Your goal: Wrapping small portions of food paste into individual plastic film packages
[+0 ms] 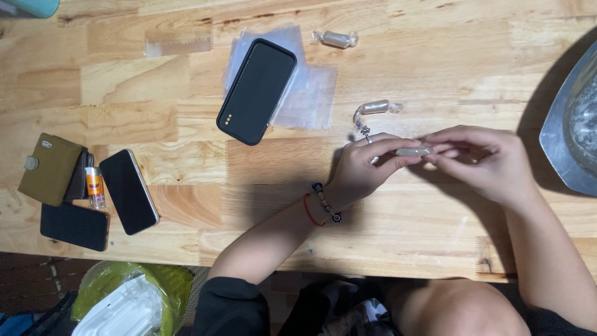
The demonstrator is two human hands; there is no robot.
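While hands pinch clear packet (pixel 415 151), wrapped candy (pixel 375 107) lies just beyond.

Metal tray (pixel 559 124) cut off at the 3 o'clock edge, teal object (pixel 31 6) clipped at 11 o'clock, green bag (pixel 124 292) cropped at 7 o'clock, small pale wrapped piece (pixel 415 151) mostly hidden between both hands' fingertips (pixel 429 155), dark card holder (pixel 78 177) partly under olive wallet (pixel 50 169)

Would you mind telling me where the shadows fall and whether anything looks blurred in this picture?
Head view: light from above casts dark shadows beneath the left hand and right hand onto the wooden table; the metal tray shadows its left side; the small wrapped piece between the fingertips is slightly soft.
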